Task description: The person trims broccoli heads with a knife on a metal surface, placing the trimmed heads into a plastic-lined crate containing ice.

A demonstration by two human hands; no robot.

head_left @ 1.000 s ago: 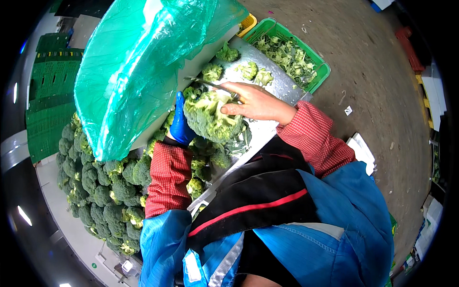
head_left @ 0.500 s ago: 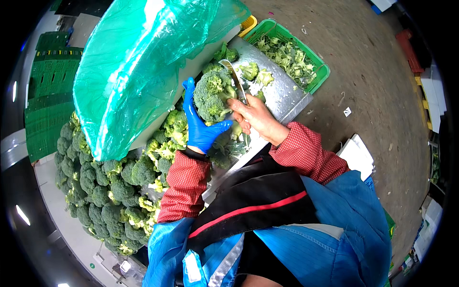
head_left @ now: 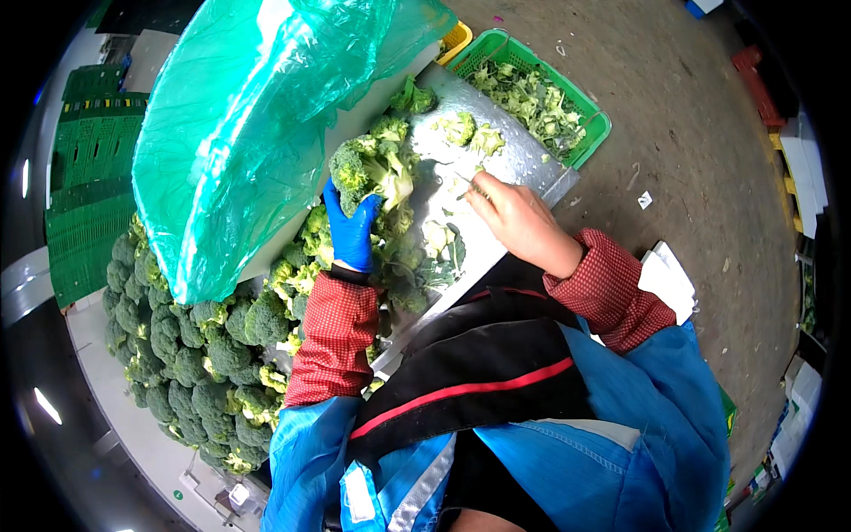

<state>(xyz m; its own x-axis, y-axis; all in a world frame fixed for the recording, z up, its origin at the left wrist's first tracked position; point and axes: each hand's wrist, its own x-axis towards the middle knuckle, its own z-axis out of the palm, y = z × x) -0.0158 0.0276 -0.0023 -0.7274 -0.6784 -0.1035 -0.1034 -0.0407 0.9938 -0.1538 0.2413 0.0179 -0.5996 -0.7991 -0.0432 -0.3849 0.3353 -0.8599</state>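
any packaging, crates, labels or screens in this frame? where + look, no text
Green plastic bag: upper left, large, translucent, crumpled, draped over a white box.
Green basket: top centre-right on the floor, rectangular, lattice-walled, holding broccoli trimmings.
Yellow crate: top, only a corner showing beside the bag.
Green crates: far left, stacked, slotted.
No screens or readable labels visible.

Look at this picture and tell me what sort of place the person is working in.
Probably a vegetable packing or trimming shed: broccoli heads lie heaped beside a metal cutting surface, a green crate holds trimmings, and the floor is bare concrete.
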